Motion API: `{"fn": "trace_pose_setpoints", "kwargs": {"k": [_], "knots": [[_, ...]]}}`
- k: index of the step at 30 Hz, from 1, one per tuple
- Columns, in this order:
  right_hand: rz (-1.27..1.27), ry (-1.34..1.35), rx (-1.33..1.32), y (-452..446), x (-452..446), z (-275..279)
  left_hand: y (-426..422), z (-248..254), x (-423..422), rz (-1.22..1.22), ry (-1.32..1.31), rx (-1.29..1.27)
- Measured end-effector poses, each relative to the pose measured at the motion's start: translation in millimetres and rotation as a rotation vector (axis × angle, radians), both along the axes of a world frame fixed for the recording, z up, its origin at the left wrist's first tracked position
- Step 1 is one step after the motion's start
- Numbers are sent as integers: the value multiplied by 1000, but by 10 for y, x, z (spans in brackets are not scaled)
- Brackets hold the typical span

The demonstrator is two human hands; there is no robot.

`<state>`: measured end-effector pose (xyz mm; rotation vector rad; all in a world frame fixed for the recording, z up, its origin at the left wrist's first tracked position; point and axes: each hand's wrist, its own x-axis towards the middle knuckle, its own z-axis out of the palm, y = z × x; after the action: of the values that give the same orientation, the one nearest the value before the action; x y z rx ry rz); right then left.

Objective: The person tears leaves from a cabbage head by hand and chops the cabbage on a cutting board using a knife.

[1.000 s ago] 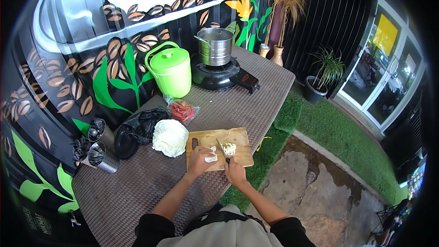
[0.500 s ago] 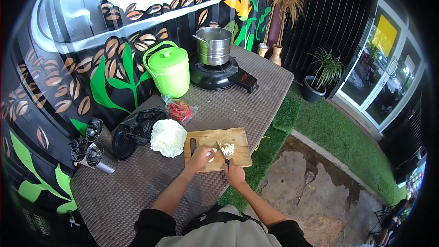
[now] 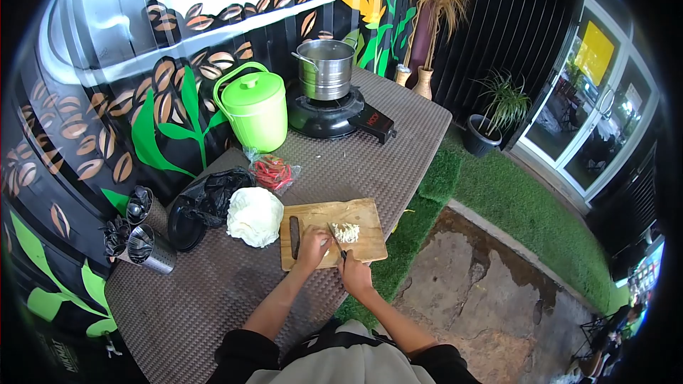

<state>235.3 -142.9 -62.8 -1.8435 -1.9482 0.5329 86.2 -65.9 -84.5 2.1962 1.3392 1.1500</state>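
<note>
On the wooden cutting board (image 3: 359, 210), my right hand (image 3: 355, 275) is closed round the dark handle of a knife (image 3: 337, 240). Its blade points away from me, between the fingers of my left hand and a small pile of chopped white vegetable (image 3: 347, 232). My left hand (image 3: 312, 247) is bent over the board with fingers pressed together on a small white vegetable piece (image 3: 325, 242), mostly covered by them. Just left of the board sits a pale cabbage head (image 3: 254, 217). Behind it lies a clear bag of red chillies (image 3: 272, 172).
A steel pot (image 3: 325, 71) stands on a black portable stove (image 3: 320, 119), beside a lime-green lidded bucket (image 3: 255, 114). A black plastic bag (image 3: 217, 195) and metal cutlery holders (image 3: 152, 249) are at the left. The woven-top table's right edge (image 3: 421, 178) runs close to the board.
The whole view has shifted slightly. My left hand stays on the white piece, with its fingers now nearer the blade; my right hand still holds the knife beside the chopped pile.
</note>
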Motion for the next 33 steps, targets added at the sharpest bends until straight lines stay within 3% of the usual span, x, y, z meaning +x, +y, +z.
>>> {"fn": "trace_pose_setpoints", "kwargs": {"k": [17, 24, 26, 30, 32, 33], "knots": [[7, -203, 19, 62, -149, -271, -114, -76, 11, 63, -110, 95], [85, -173, -149, 255, -111, 53, -161, -69, 21, 130, -111, 38], [30, -202, 159, 151, -125, -209, -162, -46, 19, 117, -109, 52], [-15, -247, 257, 68, -171, -377, -148, -61, -13, 88, -110, 22], [-31, -152, -33, 96, -221, -133, -189, 23, -35, 73, -96, 31], [-34, -149, -35, 132, -214, -121, -199, 43, -37, 52, -85, 44]]}}
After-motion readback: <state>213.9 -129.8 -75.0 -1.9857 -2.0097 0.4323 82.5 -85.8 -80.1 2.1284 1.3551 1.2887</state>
